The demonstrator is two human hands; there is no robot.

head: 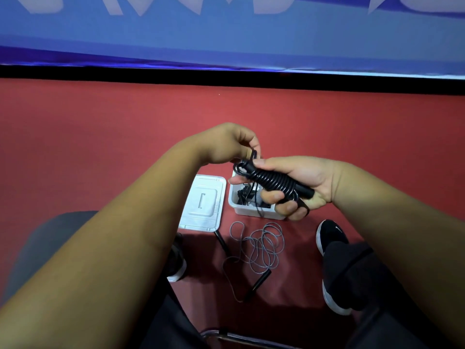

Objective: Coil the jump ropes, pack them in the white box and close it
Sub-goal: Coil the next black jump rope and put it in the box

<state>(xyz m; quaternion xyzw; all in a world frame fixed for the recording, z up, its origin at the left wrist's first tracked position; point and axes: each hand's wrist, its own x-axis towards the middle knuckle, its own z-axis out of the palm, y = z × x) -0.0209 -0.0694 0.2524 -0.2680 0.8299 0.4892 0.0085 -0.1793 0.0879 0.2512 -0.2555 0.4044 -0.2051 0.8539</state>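
My right hand grips a black jump rope wound tightly around its handles. My left hand pinches the loose rope end at the top of that bundle. Both hands hover above the open white box, which stands on the red floor and holds some coiled rope. Its white lid lies flat just left of the box. A second, grey jump rope with black handles lies in loose loops on the floor in front of the box.
My black shoes stand on the red floor either side of the loose rope. A grey seat is at the lower left. A black strip and a blue banner run along the far wall.
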